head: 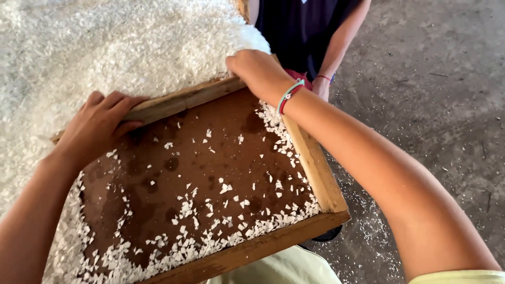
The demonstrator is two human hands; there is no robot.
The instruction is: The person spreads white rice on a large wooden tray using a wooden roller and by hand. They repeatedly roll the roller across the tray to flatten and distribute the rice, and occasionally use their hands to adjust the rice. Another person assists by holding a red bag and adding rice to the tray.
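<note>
Both hands, the left hand [100,123] at ten o'clock and the right hand [258,71] at one o'clock, curl fingers over the far rail of the wooden tray [315,168], which may tilt and spill white flakes [184,247] onto the floor [436,105].

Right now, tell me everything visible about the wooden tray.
The tray is a shallow rectangle with a pale wood frame and a dark brown, stained bottom. White flakes lie scattered inside, thickest along the near edge. It tilts against a white flake pile. The left hand and right hand grip its far rail.
</note>
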